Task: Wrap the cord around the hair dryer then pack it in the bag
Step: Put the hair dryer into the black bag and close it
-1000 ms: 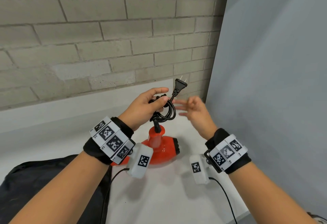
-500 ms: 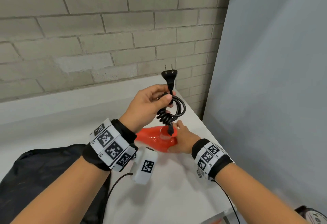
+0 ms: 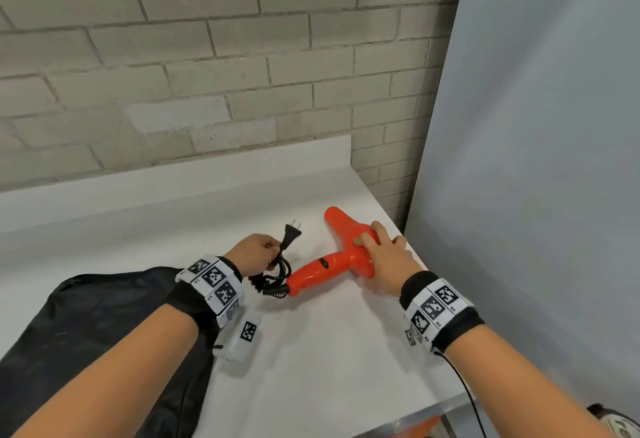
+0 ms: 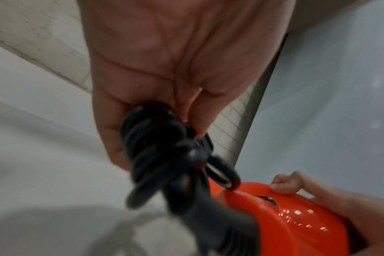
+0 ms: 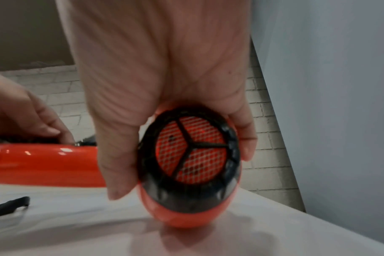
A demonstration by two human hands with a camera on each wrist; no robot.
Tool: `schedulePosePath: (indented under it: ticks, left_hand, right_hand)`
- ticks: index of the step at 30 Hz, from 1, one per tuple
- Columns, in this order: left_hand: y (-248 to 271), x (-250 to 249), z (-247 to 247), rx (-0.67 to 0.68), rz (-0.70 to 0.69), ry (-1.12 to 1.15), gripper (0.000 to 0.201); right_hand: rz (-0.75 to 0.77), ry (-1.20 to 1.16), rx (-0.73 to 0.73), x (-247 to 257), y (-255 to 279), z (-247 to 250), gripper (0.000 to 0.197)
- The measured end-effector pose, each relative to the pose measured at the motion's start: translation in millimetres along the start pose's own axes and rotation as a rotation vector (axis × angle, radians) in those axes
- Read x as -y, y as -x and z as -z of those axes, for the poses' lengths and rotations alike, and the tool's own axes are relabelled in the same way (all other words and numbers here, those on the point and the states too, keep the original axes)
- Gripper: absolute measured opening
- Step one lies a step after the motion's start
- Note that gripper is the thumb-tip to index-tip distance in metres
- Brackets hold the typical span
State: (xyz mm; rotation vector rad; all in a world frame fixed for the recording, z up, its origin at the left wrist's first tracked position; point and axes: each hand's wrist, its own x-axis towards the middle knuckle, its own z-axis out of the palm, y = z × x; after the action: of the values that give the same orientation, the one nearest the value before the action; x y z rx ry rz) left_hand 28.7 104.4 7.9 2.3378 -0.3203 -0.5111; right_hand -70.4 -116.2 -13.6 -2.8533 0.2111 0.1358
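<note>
The orange hair dryer [image 3: 332, 264] lies on its side on the white table [image 3: 311, 351], nozzle pointing away, handle toward the left. My right hand [image 3: 379, 257] grips its body near the rear grille [image 5: 192, 149], fingers and thumb curled round it. My left hand [image 3: 254, 254] holds the coiled black cord [image 3: 275, 273] bundled at the handle's end, with the plug [image 3: 292, 234] sticking up beside it. In the left wrist view the cord coil [image 4: 160, 149] sits blurred in my fingers, above the orange dryer [image 4: 296, 216]. The black bag [image 3: 97, 344] lies flat at the near left.
A brick wall [image 3: 207, 56] stands behind the table. A grey panel [image 3: 536, 160] closes off the right side, close to the table's right edge. My wrist camera's cable [image 3: 464, 389] hangs off the near right edge.
The dryer has gone from standing with its handle up to lying on its side farther right. My right hand moved onto its body. My left hand lowered the cord bundle to the table.
</note>
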Motion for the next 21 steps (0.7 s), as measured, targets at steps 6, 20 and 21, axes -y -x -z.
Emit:
schedulePosePath:
  ticks: [6, 20, 21]
  left_hand:
    - [-9.2, 13.6, -5.0, 0.172, 0.036, -0.282, 0.031]
    - [0.5, 49.2, 11.5, 0.03, 0.122, -0.066, 0.041]
    - [3.7, 54.4, 18.3, 0.062, 0.134, -0.037, 0.042]
  right_hand:
    - [0.085, 0.114, 0.014, 6.7, 9.1, -5.5, 0.056]
    - [-0.136, 0.272, 0.067, 53.9, 14.9, -5.9, 0.059]
    - [-0.152, 0.273, 0.07, 62.6, 14.3, -4.3, 0.056]
